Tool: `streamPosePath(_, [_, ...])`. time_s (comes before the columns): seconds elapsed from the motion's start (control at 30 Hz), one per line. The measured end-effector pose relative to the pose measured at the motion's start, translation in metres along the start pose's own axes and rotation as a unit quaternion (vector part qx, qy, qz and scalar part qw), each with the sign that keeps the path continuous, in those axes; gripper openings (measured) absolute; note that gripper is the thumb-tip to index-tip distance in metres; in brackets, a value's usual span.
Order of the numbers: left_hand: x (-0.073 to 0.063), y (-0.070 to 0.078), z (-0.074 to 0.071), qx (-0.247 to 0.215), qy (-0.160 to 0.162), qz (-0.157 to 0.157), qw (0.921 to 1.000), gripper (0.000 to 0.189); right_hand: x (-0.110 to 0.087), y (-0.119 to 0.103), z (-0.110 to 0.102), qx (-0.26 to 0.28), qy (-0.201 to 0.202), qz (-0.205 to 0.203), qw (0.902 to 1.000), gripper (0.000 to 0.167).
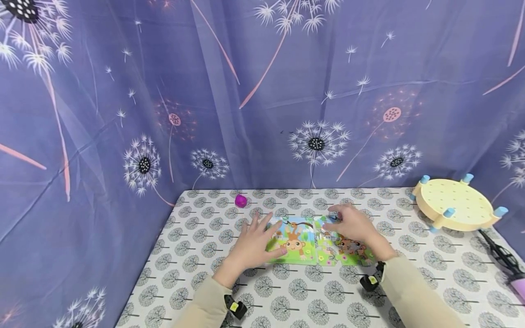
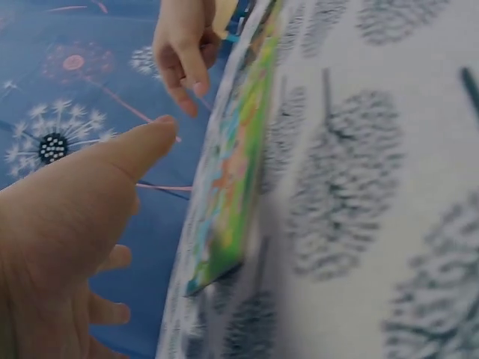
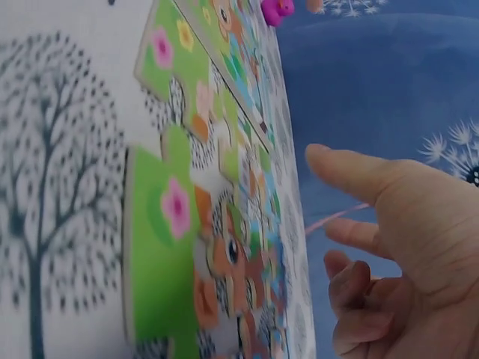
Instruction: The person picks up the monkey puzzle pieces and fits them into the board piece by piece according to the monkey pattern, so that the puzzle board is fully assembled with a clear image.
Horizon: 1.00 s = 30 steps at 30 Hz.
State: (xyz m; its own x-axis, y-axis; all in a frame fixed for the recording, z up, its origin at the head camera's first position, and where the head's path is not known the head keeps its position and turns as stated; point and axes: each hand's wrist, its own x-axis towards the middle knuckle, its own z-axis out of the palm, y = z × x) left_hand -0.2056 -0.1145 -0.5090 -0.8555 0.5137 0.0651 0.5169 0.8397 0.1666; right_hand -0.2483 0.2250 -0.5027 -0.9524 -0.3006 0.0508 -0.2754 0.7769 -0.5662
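A monkey picture board [image 1: 302, 248] lies flat on the tree-print tablecloth. My left hand [image 1: 253, 243] is over its left side with fingers and thumb spread, holding nothing. Beside the board on the right lie loose jigsaw pieces [image 3: 161, 247], in green, blue and brown with flowers and monkey parts; gaps show between some of them. Above these pieces hovers my right hand [image 1: 354, 224]. In the right wrist view its thumb and forefinger stand apart, the other fingers loosely bent, with nothing between them. It hides part of the upper pieces in the head view.
Toward the back left of the table sits a small purple toy [image 1: 240, 201]. At the back right is a pale yellow round stool-like toy [image 1: 455, 205] with blue-tipped legs pointing up. A black tool with a lilac handle [image 1: 518, 286] lies at the right edge. Dandelion-print curtains [image 1: 262, 91] surround the table.
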Motion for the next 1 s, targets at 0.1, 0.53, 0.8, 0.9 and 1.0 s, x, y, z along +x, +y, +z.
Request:
streamPosePath(0.1, [-0.003,0.001,0.009,-0.004,-0.019,0.003,0.9998,0.084,0.004,0.001,0.006,-0.011,-0.005,0.004,0.9999,0.070])
streamPosePath(0.53, [-0.015,0.000,0.016,0.009,-0.064,-0.004,0.9979,0.085,0.009,-0.004,0.013,-0.019,-0.049,0.046,0.9976,0.068])
streamPosePath(0.8, [-0.017,-0.004,0.017,0.013,-0.063,-0.003,0.9979,0.084,0.013,-0.007,0.012,-0.022,-0.060,0.056,0.9964,0.070])
streamPosePath(0.9, [-0.017,-0.004,0.016,0.011,-0.062,-0.001,0.9980,0.084,0.013,-0.007,0.013,-0.019,-0.052,0.055,0.9969,0.070])
streamPosePath(1.0, [-0.017,-0.003,0.016,0.011,-0.064,-0.002,0.9979,0.084,0.012,-0.007,0.014,-0.017,-0.036,0.049,0.9980,0.070])
